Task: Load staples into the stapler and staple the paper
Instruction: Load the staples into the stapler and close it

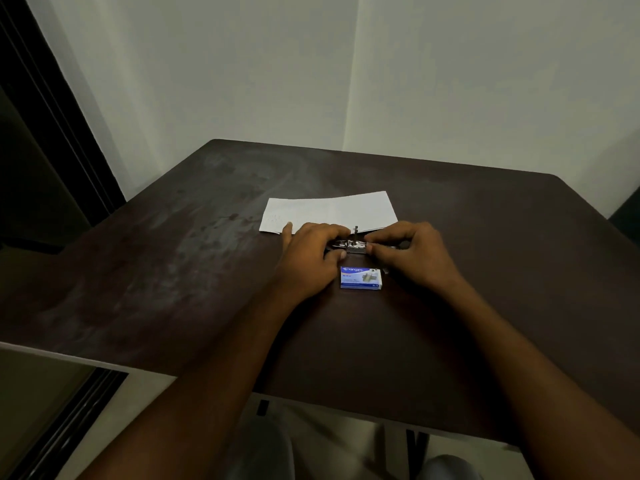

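Note:
A small metal stapler (354, 244) lies on the dark table (173, 271), with a thin metal part standing up from its middle. My left hand (308, 258) grips its left end. My right hand (412, 254) pinches its right side with thumb and fingertips; much of the stapler is hidden under both hands. Just behind the hands lies the folded white paper (329, 211). A blue and white box of staples (361, 277) sits flat on the table directly in front of the stapler, between my wrists.
The table stands in a corner, with pale walls (277, 81) behind it and to the right. A dark door frame (52, 133) is at the left. The table's near edge (346, 407) is below my forearms.

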